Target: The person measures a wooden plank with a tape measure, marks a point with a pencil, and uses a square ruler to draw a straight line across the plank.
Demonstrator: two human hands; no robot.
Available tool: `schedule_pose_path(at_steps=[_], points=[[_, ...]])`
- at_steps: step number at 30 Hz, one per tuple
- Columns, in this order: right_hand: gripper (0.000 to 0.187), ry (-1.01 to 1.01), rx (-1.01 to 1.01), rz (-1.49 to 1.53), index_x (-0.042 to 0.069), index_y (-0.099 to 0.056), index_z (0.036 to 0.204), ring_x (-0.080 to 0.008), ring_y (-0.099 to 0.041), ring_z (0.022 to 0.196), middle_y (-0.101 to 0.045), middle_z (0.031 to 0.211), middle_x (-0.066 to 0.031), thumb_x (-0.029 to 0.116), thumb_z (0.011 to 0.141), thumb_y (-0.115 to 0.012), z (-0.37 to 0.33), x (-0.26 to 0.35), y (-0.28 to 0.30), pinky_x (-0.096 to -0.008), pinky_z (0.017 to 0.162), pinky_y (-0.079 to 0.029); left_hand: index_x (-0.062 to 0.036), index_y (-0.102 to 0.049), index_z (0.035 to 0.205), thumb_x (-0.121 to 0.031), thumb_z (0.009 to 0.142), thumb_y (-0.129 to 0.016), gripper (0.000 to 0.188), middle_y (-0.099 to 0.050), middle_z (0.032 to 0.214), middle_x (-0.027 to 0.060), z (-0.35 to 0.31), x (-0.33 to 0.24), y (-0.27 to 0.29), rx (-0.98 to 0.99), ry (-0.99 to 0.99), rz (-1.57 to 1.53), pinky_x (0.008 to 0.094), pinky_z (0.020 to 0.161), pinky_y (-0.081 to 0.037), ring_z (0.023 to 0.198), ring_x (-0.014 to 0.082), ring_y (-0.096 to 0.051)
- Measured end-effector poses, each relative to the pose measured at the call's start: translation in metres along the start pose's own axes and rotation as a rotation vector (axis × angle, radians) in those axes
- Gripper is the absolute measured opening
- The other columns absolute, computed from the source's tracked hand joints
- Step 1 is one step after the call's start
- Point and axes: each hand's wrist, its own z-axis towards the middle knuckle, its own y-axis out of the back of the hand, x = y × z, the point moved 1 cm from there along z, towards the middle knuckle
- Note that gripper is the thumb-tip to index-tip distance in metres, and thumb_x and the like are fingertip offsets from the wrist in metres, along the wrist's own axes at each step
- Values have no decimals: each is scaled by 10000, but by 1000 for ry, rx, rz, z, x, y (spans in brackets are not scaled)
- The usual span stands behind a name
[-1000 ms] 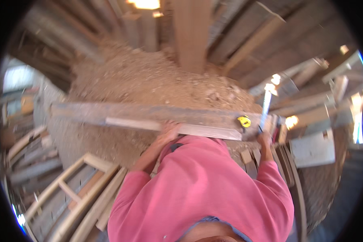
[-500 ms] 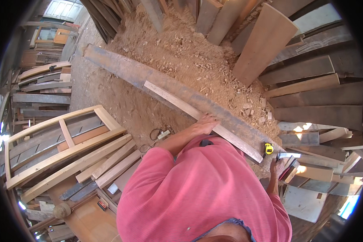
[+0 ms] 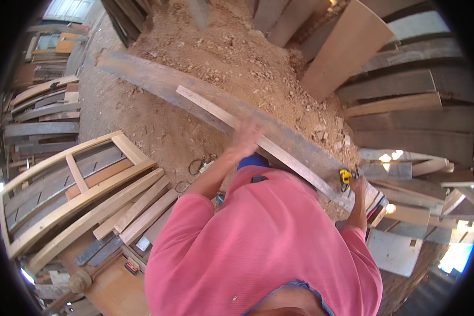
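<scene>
Strip [image 3: 295, 166] of pale wood lies slantwise along the table [image 3: 158, 81], its far end to the left. At left we see a wooden frame [image 3: 76, 173]. Our left hand [image 3: 246, 138] lies over the strip, blurred; we cannot tell whether its fingers clamp on it. Farther right, our right hand [image 3: 358, 187] is just beside a yellow tape measure [image 3: 345, 177]; its grip we cannot tell either. Near right stands a white board [image 3: 394, 253].

Brown floor [image 3: 142, 113] strewn with wood chips [image 3: 279, 79], pale wooden frame [image 3: 77, 173] at left, stacked boards [image 3: 42, 129] far left, dark planks [image 3: 416, 118] right, bright daylight [image 3: 456, 258] near right.
</scene>
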Motion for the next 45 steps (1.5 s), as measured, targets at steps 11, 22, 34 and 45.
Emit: schedule_pose_path(at_steps=[11,22,34,45], points=[[413,123,-120,226,8,-679,1058,-502,-648,1005,-697,1010,-293,381,905,-589,29,191,76,-565,902,-494,-72,-257,1585,-450,838,-734,963,-228,1583,369,-67,91,-9,-416,818,-319,628,1191,-164,1479,515,-212],[120,529,21,710,-17,-677,978,-157,-543,745,-618,779,-66,88,919,-670,43,429,157,-350,706,-468,50,-362,1493,-354,820,-701,855,-323,1542,358,-26,86,2,-356,482,-230,608,1194,-189,1459,497,-287],[259,868,593,317,6,-683,1078,-274,-659,806,-698,856,-170,194,901,-670,28,702,71,-410,787,-516,-8,-375,1509,-325,774,-759,888,-215,1589,343,-29,137,35,-498,554,-480,619,1185,-171,1466,518,-195],[210,844,894,503,-13,-707,1091,-109,-615,848,-706,907,-55,111,934,-641,14,760,6,-302,763,-523,-59,-329,1537,-446,725,-810,1020,-239,1618,271,-3,208,15,-545,602,-548,579,1217,-108,1508,452,-180]])
